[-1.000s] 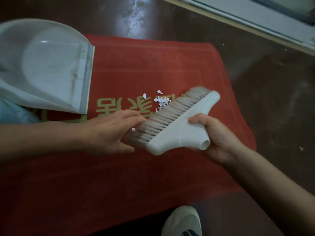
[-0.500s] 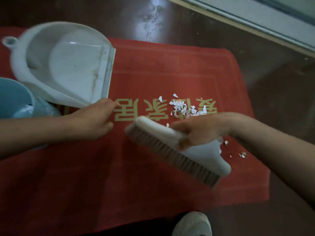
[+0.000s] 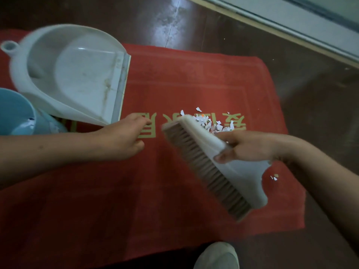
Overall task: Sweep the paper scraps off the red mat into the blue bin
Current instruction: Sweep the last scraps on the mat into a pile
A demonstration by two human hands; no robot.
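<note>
We hold the brush (image 3: 223,171) in the right hand (image 3: 246,147), fingers wrapped round its white back. The left hand (image 3: 124,136) lies on the red mat (image 3: 194,78) just beside the lip of the dustpan (image 3: 77,74), fingers loosely curled round nothing we can see. The paper scraps (image 3: 211,123) sit heaped on the mat's gold lettering, right behind the brush's far end, with a few stray bits (image 3: 274,177) near the mat's right edge. The blue bin (image 3: 13,113) stands at the left, beside the dustpan. We judge the scraps light enough that a hard stroke would scatter them onto the floor (image 3: 310,113). The unheld dustpan could also slide away, and the strays are easily missed. The brush's long axis runs diagonally, far end toward the heap and near end toward us. Its bristles face left and down (away from the scraps), while the dustpan's mouth opens rightward toward the heap.
</note>
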